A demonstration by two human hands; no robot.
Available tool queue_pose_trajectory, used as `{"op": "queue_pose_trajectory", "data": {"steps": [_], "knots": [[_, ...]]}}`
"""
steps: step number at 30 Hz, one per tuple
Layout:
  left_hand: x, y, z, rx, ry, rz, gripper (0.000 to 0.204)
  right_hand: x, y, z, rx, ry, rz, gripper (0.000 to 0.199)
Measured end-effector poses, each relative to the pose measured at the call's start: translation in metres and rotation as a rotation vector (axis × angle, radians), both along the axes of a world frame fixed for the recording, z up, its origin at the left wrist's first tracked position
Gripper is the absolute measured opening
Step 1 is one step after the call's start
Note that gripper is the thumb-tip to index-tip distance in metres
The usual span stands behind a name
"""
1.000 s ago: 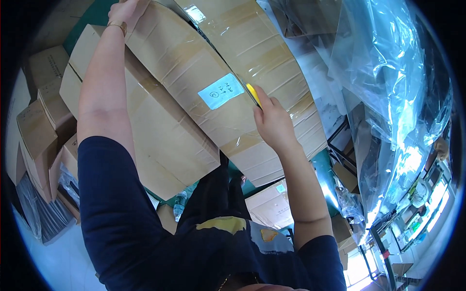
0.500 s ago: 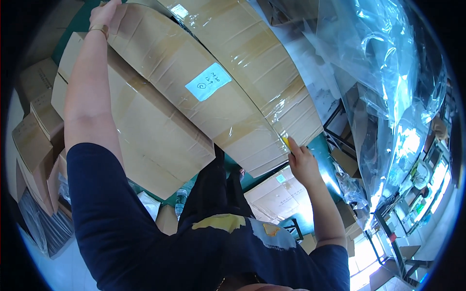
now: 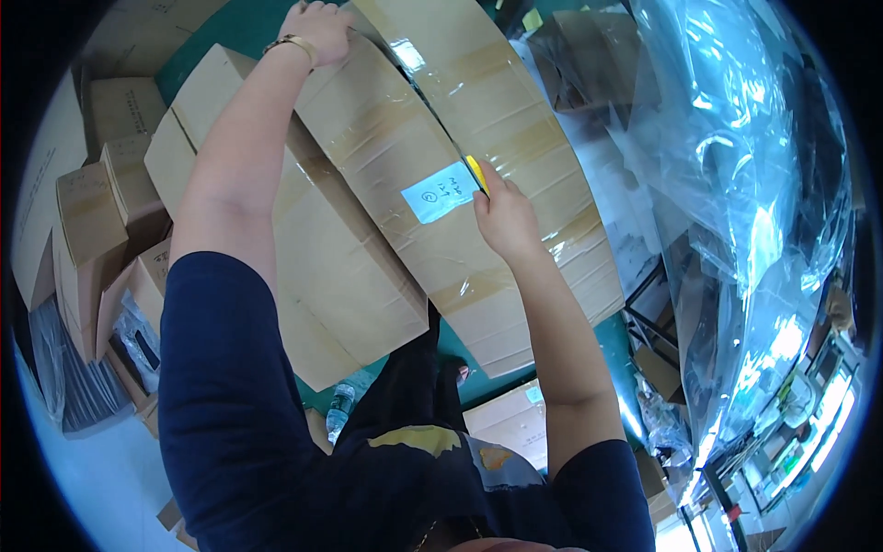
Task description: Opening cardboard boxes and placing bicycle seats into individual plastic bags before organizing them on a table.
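A long cardboard box lies across the middle, its taped seam running from far left to near right. My right hand is closed around a yellow cutter, whose tip is at the seam beside a pale blue handwritten label. The blade itself cannot be made out. At the box's far left end, my left hand grips the edge with bent fingers; some fingertips are hidden. The far part of the seam shows a dark, narrow gap.
Another cardboard box lies close on the left, with several open cartons beyond it. Clear plastic sheeting hangs at the right. A plastic bottle stands low near my legs, by a green surface.
My right hand has moved the cutter along the seam, from the near end to beside the label. The view has shifted, and my left hand stays at the box's far end.
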State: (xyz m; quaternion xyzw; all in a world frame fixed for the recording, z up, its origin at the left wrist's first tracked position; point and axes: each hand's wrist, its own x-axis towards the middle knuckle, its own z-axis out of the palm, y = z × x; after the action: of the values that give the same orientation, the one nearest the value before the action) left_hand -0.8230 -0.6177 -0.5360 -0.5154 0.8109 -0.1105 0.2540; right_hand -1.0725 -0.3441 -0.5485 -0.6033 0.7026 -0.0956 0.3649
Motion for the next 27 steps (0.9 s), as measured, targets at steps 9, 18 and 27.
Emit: {"op": "queue_pose_trajectory", "data": {"steps": [9, 18, 27], "knots": [[-0.011, 0.022, 0.021, -0.064, 0.366, 0.057, 0.029, -0.057, 0.088, 0.034, 0.195, 0.255, 0.095, 0.051], [0.007, 0.028, 0.017, -0.004, 0.361, 0.145, 0.026, -0.107, 0.245, 0.054, 0.393, 0.383, 0.057, 0.049], [-0.026, 0.042, -0.003, 0.058, 0.204, 0.045, 0.029, -0.15, 0.347, 0.061, 0.337, 0.376, -0.129, 0.048]]}}
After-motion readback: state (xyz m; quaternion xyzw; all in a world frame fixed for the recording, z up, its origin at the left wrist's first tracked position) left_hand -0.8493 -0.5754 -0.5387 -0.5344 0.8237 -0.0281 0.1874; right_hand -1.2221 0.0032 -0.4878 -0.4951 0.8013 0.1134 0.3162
